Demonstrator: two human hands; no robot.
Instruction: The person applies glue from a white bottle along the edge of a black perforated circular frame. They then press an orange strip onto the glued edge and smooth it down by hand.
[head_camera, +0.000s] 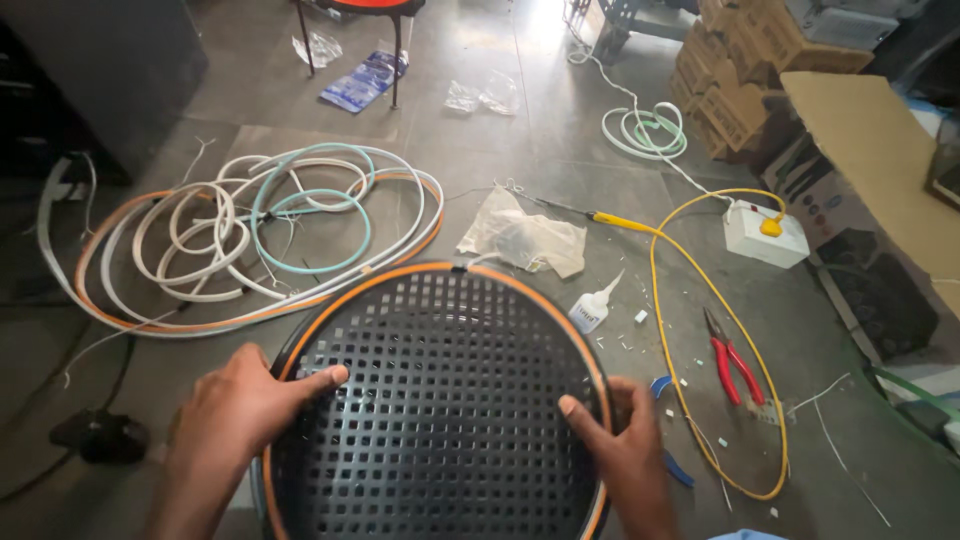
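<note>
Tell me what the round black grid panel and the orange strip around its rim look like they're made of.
Black grid panel: likely moulded plastic, with a matte surface and even square holes. Orange strip: seems flexible rubbery plastic or silicone, smooth, bent to the rim like the floor coils. Both hands grip the edges.

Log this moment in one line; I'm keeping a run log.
left hand: grips panel rim | right hand: grips rim | round black grid panel: on floor

Grey tiled floor (500, 130) bearing a round black perforated panel (440, 400) at 6 o'clock, coiled white, orange and teal strips (250, 230) at 10 o'clock, crumpled plastic bag (525, 240) at centre, glue bottle (592, 308), red pliers (735, 362) and yellow cable (660, 330) at 3 o'clock, white box (765, 235) at 2 o'clock.
</note>
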